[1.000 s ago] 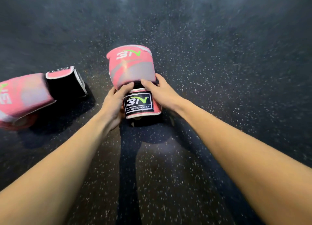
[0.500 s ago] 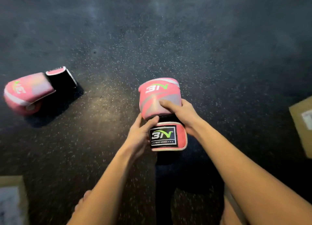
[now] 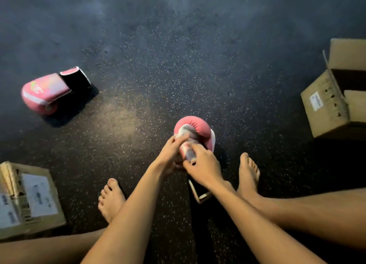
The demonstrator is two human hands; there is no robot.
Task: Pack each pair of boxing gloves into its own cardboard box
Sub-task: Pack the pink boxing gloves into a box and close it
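Head view is showing the left hand point(image 3: 168, 158) and right hand point(image 3: 204, 168) both curling their grip round the cuff of 1 pink boxing glove point(image 3: 196, 127), its long axis pointing to 12 o'clock. The open cardboard box point(image 3: 324, 109) is sitting at 2 o'clock, nearer the right hand; the second glove point(image 3: 45, 93) is lying at 10 o'clock.

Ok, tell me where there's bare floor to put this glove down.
Bare floor lies wide between the loose glove and the open box, beyond the held glove. It is crowded by the feet and beside the closed box.
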